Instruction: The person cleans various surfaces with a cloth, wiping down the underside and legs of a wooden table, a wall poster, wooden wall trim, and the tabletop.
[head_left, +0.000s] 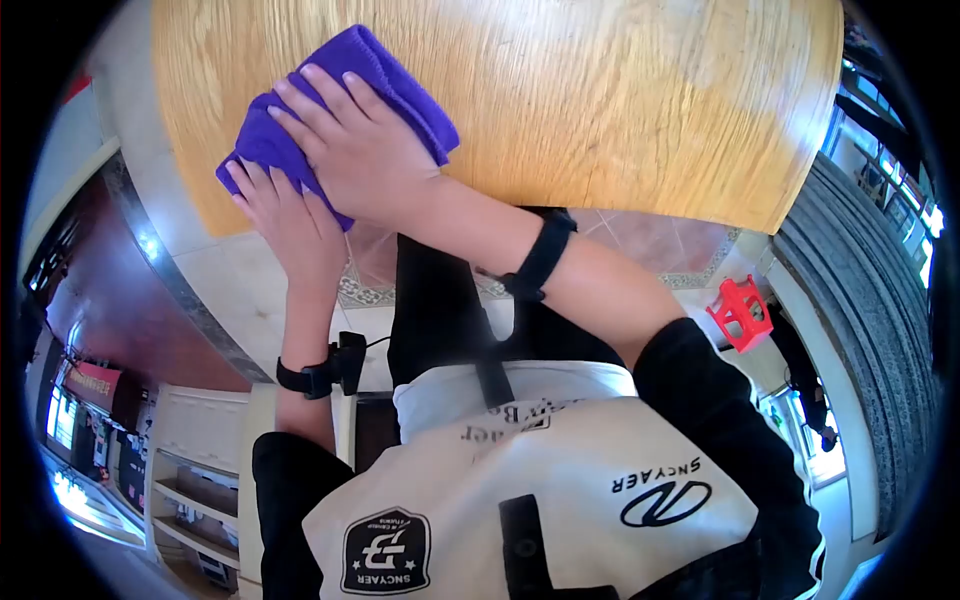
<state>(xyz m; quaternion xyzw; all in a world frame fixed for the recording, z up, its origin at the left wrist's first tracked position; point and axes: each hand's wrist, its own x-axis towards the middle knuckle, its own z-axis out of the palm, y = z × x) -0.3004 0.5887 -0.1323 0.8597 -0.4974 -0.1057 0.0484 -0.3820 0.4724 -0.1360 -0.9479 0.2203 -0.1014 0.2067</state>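
A folded purple cloth [410, 95] lies on the wooden tabletop [600, 100], towards its left end. Flat on top of the cloth is my right hand [365, 155], fingers stretched out and slightly apart. My left hand [295, 225] rests on the cloth's near left corner, just beside the right one, with its fingers extended over the fabric. Neither hand is visibly wrapped around the cloth. The palms and the cloth's underside are hidden.
The table's near edge curves just in front of my legs. On the tiled floor to the right stands a red plastic stool [740, 313]. A ridged grey surface [860, 300] runs along the far right. Pale shelves [195, 490] stand at lower left.
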